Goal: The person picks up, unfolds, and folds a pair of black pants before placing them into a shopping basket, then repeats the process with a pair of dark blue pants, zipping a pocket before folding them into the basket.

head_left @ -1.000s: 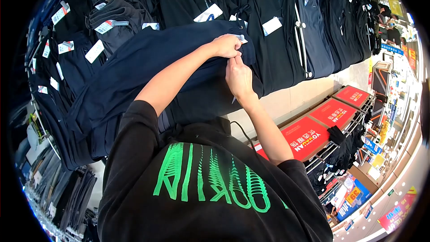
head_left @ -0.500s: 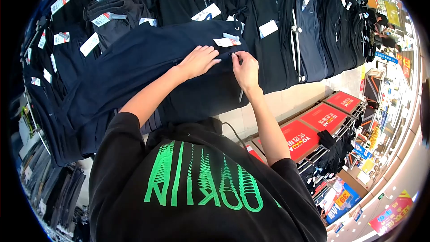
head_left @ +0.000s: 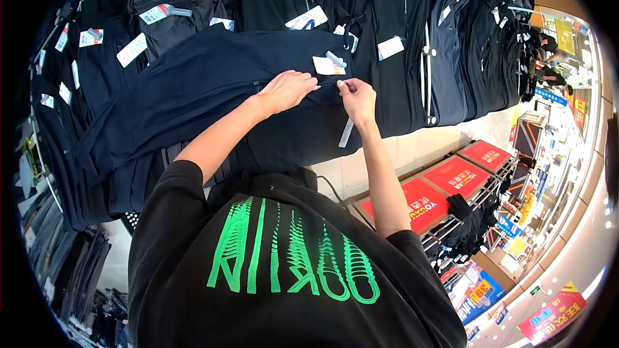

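Observation:
A pair of navy trousers (head_left: 193, 77) lies sideways over the stacked clothes, its waist end to the right. My left hand (head_left: 287, 92) rests on the cloth near the waist, fingers curled together and gripping a fold. At the waist's corner my right hand (head_left: 358, 100) pinches the edge between thumb and fingertips. Just above both hands, a white price tag (head_left: 329, 65) with a grey plastic security tag (head_left: 336, 59) is fixed to the trousers. Below my right hand, a narrow pale strip (head_left: 346, 133) hangs beside the wrist.
Folded black trousers (head_left: 393, 58) with tags line the display behind. A white metal rack post (head_left: 425, 77) stands to the right. Red printed boxes (head_left: 419, 203) sit on a lower rack at the right. More folded trousers (head_left: 84, 270) fill the lower left.
My left fingers have curled in closer on the cloth. The right hand's pinch has shifted slightly down with the waist edge, and the pale strip shows more. The view has shifted slightly.

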The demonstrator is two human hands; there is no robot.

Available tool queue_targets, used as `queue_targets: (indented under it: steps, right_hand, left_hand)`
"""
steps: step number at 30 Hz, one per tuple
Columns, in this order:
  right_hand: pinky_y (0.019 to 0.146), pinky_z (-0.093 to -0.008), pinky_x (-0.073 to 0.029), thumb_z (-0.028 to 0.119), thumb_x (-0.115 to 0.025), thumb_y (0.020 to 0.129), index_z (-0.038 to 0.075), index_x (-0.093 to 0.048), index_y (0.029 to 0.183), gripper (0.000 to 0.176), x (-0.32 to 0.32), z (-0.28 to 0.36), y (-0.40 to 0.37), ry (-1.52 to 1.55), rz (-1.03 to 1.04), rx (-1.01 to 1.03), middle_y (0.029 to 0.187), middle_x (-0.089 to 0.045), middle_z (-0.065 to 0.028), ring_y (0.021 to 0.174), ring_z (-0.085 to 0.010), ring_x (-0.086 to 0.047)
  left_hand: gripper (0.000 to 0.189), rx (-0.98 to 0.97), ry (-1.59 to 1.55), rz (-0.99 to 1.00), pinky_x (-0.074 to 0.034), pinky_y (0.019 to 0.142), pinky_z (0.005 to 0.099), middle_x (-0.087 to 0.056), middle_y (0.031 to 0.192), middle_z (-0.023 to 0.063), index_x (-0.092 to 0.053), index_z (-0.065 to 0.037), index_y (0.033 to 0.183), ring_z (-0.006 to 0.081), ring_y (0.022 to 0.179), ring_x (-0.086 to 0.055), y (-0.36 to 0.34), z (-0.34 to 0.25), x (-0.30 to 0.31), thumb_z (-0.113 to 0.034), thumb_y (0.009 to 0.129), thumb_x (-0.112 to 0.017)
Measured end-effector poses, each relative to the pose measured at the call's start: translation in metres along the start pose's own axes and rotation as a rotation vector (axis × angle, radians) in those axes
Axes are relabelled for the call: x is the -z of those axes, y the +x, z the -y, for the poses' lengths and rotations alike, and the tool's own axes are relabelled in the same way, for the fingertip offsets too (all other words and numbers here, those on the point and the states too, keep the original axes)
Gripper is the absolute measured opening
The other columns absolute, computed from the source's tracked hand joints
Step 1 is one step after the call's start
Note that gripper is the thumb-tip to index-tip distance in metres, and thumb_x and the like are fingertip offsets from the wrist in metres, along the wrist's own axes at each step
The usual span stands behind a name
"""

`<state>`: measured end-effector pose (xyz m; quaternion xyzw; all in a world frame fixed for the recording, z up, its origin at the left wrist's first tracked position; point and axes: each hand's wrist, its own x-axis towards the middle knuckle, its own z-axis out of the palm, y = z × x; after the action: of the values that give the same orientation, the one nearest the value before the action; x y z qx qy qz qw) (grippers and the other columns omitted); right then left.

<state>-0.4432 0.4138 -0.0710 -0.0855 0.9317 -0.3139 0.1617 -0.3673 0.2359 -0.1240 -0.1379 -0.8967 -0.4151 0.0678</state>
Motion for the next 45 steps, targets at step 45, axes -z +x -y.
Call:
queue_targets:
  steps: [45]
  right_hand:
    - [0.057, -0.0329, -0.047, 0.009, -0.062, 0.082, -0.003, -0.062, 0.084, 0.012, -0.036, 0.054, -0.07, 0.219, -0.037, 0.202, 0.075, -0.061, -0.0155, 0.06, -0.0261, -0.06]
  left_hand:
    - [0.023, 0.217, 0.0, -0.191, -0.037, 0.085, 0.0374, -0.055, 0.092, 0.0082, -0.057, -0.001, 0.094, 0.0253, 0.093, -0.052, -0.047, -0.033, 0.037, -0.021, 0.083, -0.062]
